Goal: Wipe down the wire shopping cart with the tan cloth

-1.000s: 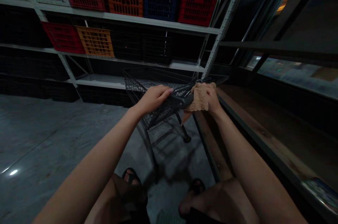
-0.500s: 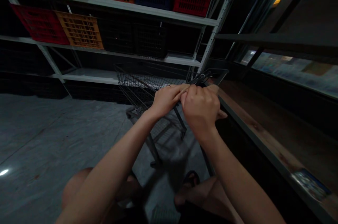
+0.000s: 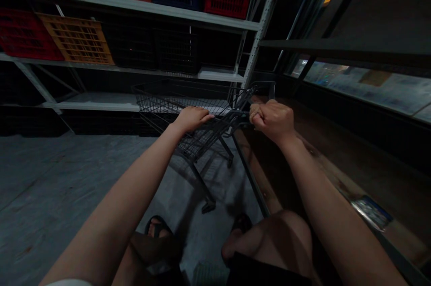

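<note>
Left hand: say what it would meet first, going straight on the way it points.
The left hand would likely meet the shopping cart first, though the depth between them is unclear.

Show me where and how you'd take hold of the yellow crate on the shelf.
I'd grip the yellow crate by its top front rim, near both corners, from the front. It stands upright with its slotted face outward, and a gap below the upper shelf seems to leave finger room. The red crate and black crate crowd its sides.

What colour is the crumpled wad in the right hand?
The wad in the right hand is tan; the head view shows it best.
</note>
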A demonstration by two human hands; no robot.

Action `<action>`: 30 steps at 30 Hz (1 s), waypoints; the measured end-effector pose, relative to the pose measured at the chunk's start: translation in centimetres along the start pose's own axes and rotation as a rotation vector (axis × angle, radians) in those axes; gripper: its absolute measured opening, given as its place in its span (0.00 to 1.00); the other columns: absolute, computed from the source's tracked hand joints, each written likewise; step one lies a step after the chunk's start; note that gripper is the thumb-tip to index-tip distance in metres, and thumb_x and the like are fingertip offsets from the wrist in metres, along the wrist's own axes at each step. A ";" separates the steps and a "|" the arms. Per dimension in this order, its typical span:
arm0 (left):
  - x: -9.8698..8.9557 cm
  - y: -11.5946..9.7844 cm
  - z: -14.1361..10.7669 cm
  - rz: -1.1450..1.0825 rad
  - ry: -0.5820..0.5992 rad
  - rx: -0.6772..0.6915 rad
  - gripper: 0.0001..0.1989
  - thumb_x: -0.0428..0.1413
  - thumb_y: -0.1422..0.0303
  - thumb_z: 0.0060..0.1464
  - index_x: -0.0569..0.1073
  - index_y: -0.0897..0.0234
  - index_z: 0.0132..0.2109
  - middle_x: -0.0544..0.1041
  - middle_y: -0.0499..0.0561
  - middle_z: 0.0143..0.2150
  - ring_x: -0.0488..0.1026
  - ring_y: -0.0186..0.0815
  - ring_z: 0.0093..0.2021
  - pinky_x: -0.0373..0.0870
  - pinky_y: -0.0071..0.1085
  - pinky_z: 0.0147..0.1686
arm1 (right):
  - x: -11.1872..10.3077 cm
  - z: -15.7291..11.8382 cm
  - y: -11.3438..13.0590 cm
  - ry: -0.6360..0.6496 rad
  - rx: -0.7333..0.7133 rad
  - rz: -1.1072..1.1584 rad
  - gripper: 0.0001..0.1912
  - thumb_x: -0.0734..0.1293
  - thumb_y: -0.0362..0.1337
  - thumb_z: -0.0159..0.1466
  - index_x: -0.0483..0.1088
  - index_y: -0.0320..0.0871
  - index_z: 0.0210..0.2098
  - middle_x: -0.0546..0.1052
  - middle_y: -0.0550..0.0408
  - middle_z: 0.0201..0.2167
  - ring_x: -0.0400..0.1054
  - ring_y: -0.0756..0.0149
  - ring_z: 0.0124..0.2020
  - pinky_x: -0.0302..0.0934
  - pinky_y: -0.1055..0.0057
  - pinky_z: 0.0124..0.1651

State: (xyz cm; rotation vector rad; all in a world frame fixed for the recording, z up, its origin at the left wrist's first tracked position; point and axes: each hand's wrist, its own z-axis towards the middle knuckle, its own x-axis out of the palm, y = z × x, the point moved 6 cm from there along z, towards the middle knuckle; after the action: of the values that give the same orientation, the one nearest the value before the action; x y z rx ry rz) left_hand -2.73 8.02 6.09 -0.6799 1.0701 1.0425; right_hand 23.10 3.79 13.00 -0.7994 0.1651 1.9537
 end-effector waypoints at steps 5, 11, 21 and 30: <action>1.0 -3.2 2.2 0.042 -0.052 0.010 0.26 0.45 0.48 0.75 0.81 0.60 0.50 0.85 0.59 0.52 0.81 0.47 0.54 0.67 0.36 0.50 | 1.1 -0.5 -5.0 0.059 0.147 0.012 0.13 0.62 0.39 0.64 0.68 0.45 0.24 0.74 0.49 0.25 0.64 0.62 0.28 0.50 0.64 0.35; 1.8 -5.9 2.8 -0.013 -0.132 -0.071 0.28 0.46 0.47 0.73 0.82 0.62 0.48 0.86 0.62 0.46 0.81 0.50 0.50 0.64 0.39 0.48 | 2.1 -1.4 -6.1 -0.041 0.305 -0.093 0.11 0.62 0.37 0.67 0.72 0.44 0.31 0.78 0.45 0.32 0.70 0.53 0.38 0.59 0.60 0.43; 1.4 -6.6 0.9 -0.001 -0.154 -0.141 0.19 0.47 0.62 0.75 0.82 0.61 0.48 0.86 0.61 0.48 0.81 0.51 0.51 0.64 0.44 0.49 | 8.5 -0.1 5.3 0.217 -0.056 -0.025 0.16 0.56 0.36 0.76 0.76 0.41 0.42 0.79 0.41 0.41 0.68 0.50 0.47 0.58 0.53 0.56; 1.0 -6.7 -0.9 -0.061 -0.207 -0.205 0.27 0.45 0.48 0.74 0.81 0.60 0.44 0.86 0.62 0.46 0.79 0.53 0.51 0.63 0.44 0.46 | 3.4 -2.8 -6.4 -0.069 0.231 -0.040 0.18 0.57 0.41 0.77 0.77 0.42 0.48 0.79 0.39 0.43 0.70 0.45 0.52 0.64 0.47 0.57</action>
State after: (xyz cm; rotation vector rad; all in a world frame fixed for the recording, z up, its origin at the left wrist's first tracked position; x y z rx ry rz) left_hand 3.26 4.97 4.61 -0.7471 0.7661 1.1525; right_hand 28.73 8.35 10.17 -0.5789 0.3242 1.8810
